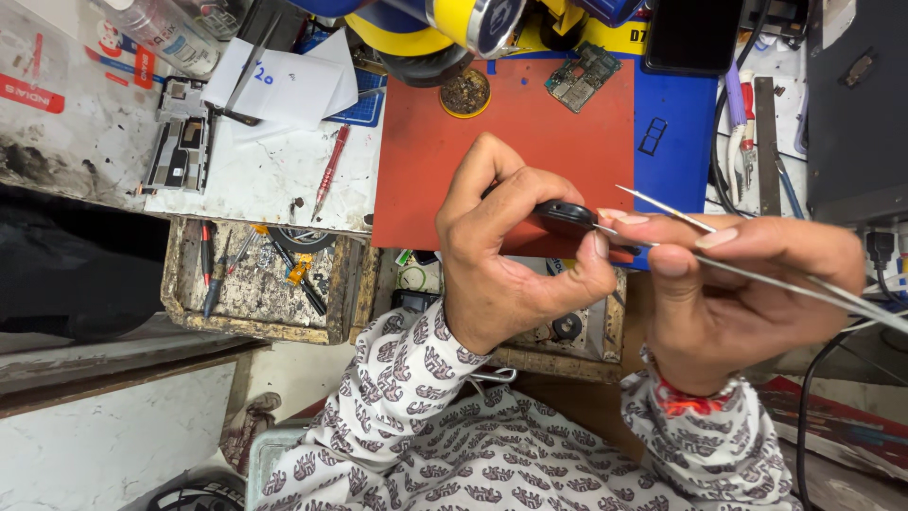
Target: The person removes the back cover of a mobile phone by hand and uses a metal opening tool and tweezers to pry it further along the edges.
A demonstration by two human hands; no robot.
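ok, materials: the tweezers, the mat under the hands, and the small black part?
Tweezers: bare metal, thin silvery prongs with a bright sheen. Mat: looks like rubber or silicone, flat matte red, no glare. Black part in the left hand: probably glossy plastic, though the look leaves it open.

Both arms wear long, loose sleeves of white cotton-like cloth, printed all over with small dark grey elephant-like motifs set in rows. The left sleeve (402,378) ends in a plain hemmed cuff at the wrist, its fabric bunched in soft folds. The right sleeve (719,449) ends likewise, and a red-orange thread band (688,402) circles the wrist just above its cuff. The same printed cloth covers the lap below.
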